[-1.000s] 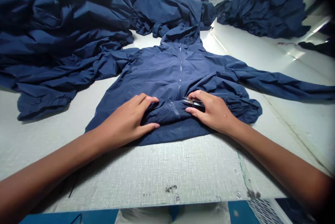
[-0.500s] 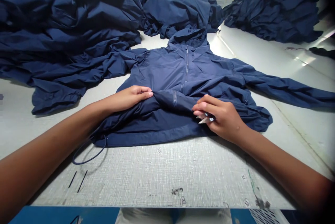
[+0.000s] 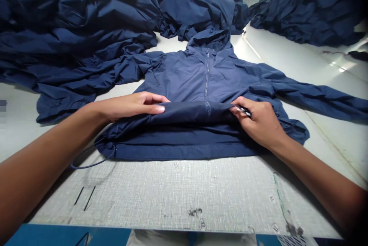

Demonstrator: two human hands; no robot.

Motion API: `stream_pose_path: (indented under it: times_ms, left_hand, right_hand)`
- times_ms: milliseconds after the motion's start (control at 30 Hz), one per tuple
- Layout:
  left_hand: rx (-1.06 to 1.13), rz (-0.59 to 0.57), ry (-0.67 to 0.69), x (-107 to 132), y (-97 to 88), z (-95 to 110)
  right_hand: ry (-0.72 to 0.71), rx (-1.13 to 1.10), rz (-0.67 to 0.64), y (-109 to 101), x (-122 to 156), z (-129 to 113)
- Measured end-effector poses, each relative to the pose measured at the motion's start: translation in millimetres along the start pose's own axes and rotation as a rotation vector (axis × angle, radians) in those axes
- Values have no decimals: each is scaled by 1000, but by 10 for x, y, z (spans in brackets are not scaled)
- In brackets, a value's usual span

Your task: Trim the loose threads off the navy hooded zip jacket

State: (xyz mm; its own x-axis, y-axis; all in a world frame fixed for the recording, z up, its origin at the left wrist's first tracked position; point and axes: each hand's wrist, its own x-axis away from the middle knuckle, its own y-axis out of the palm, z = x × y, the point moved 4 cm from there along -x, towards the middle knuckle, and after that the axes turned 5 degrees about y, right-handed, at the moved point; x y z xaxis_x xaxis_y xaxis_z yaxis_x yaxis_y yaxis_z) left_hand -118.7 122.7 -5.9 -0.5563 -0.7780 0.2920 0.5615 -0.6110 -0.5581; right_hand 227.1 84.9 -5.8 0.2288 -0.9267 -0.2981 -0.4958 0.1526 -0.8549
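A navy hooded jacket [image 3: 184,77] with a front zip [image 3: 207,73] lies on the table, hood away from me. Its front hem is lifted and folded up, and the inside of the back panel shows below. My left hand [image 3: 138,106] pinches the folded hem left of the zip, thumb on top. On the right of the zip, my right hand [image 3: 255,119] grips the same hem between thumb and fingers. A small metal tool [image 3: 244,111], which looks like thread snips, is tucked in that palm, mostly hidden. A drawcord loop [image 3: 92,166] hangs out at the jacket's lower left corner.
Heaps of navy garments stand at the left [image 3: 71,27], at the back [image 3: 195,8] and at the far right [image 3: 310,12]. The light table [image 3: 143,192] has two black lines and dark stains near its front edge.
My right hand has moved right and up and now grips the hem, which is stretched straighter between both hands. The snips' blades, visible before, are now mostly covered.
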Motion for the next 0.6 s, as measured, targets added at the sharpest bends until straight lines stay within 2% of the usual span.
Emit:
stream_pose_path:
  times_ms: [67, 100, 233, 300, 433, 500, 533, 600]
  left_hand:
    - [-72, -128, 70, 78, -33, -2]
    - [-128, -157, 103, 110, -59, -11]
    - [-327, -65, 112, 199, -196, -45]
    - [-347, -71, 78, 256, -221, -1]
    - [-254, -238, 36, 399, -164, 173]
    - [-296, -322, 19, 456, -111, 224]
    - [-347, -341, 10, 476, -87, 233]
    - [-452, -307, -7, 497, -63, 235]
  right_hand:
    - [6, 18, 54, -39, 6, 14]
    - [10, 21, 71, -53, 8, 24]
    - [23, 16, 48, -60, 19, 47]
    - [27, 13, 26, -48, 34, 43]
    - [38, 25, -15, 0, 61, 45]
    - [27, 28, -28, 25, 65, 43]
    - [24, 29, -31, 33, 64, 39]
    - [37, 33, -36, 36, 58, 34]
